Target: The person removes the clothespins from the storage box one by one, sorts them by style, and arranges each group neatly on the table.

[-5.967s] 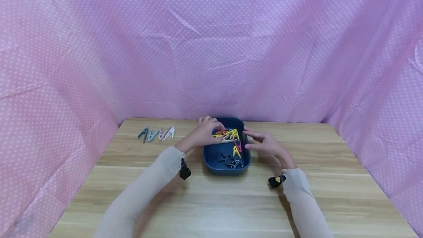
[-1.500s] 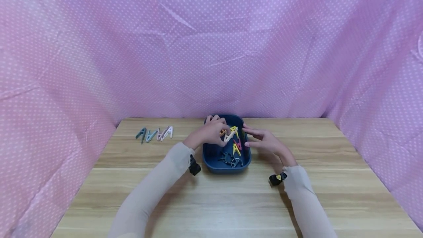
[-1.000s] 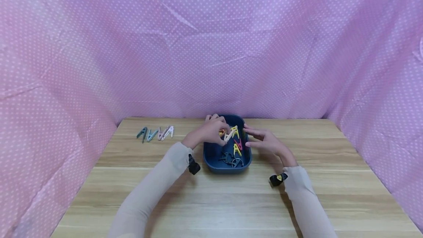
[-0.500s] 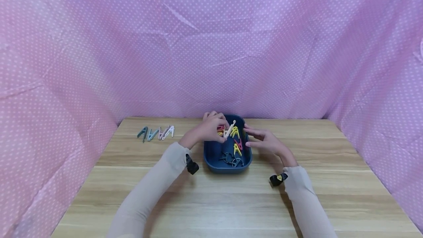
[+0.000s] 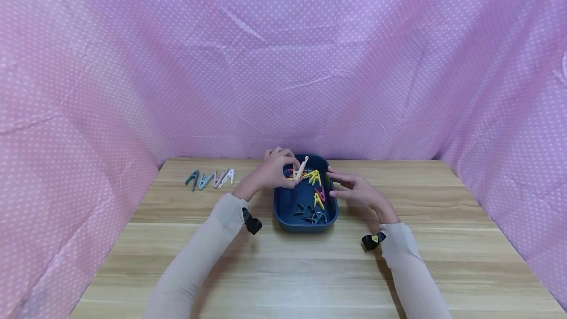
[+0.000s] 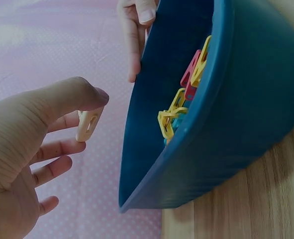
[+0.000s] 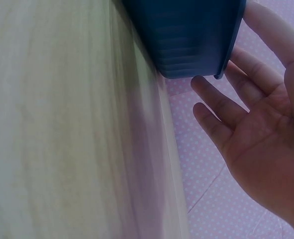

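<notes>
My left hand (image 5: pixel 275 170) pinches a cream clothespin (image 6: pixel 88 124) between thumb and fingers, over the left rim of a dark blue plastic bin (image 5: pixel 305 228). In the left wrist view the clothespin is outside the bin's opening, apart from the rim. My right hand (image 5: pixel 356 192) touches the bin's right rim with its fingers spread and fairly straight. Inside the bin lie yellow clothespins (image 5: pixel 315 177), a red clothespin (image 5: pixel 321 194) and another yellow clothespin (image 5: pixel 318 201). Dark clips with wire rings (image 5: pixel 318 218) lie at its near end. The left hand partly covers the far-left contents.
On the wooden table (image 5: pixel 301 274), left of the bin, a row holds a dark teal clothespin (image 5: pixel 193 178), a light blue clothespin (image 5: pixel 205 180), a mauve clothespin (image 5: pixel 217 179) and a white clothespin (image 5: pixel 228 176). A pink dotted curtain (image 5: pixel 283 63) hangs behind the table.
My left hand picked the cream clothespin from among the others in the bin, then raised it and shifted left toward the rim. My right hand stays at the bin's right side.
</notes>
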Motion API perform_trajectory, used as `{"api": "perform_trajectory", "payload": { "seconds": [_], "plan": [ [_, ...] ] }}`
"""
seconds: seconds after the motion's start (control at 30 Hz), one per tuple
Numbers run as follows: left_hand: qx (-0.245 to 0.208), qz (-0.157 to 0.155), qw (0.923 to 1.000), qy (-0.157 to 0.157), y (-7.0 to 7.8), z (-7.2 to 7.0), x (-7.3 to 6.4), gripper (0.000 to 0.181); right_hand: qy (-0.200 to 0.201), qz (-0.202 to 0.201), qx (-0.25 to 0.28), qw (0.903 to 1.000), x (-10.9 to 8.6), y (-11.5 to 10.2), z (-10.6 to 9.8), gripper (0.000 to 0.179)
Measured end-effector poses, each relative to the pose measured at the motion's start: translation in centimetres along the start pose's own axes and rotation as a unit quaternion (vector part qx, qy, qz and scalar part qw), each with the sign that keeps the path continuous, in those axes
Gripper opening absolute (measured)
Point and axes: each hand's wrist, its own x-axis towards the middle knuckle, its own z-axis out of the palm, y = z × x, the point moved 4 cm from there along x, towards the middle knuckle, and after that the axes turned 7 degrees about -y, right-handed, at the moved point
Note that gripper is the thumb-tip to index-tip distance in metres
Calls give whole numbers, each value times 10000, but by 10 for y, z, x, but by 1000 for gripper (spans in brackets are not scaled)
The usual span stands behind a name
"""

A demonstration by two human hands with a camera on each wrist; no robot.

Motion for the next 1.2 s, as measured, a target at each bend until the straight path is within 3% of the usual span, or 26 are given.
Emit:
{"api": "perform_trajectory", "payload": {
  "seconds": [0.5,0.73,1.03,1.2],
  "plan": [
    [-161,-69,9989,429,-15,-15,-17,32,-14,-109,-43,9999,0,-1,1,65],
    [-556,-114,9966,593,-29,-21,-27,33,53,24,-153,9999,-1,-2,-1,66],
    [-1170,-169,9896,823,-49,-29,-44,33,26,-137,-10,9999,0,-2,0,65],
    [-1166,-298,9878,991,-60,-34,-53,35,15,-138,25,9999,0,-2,1,64]
  ]
}}
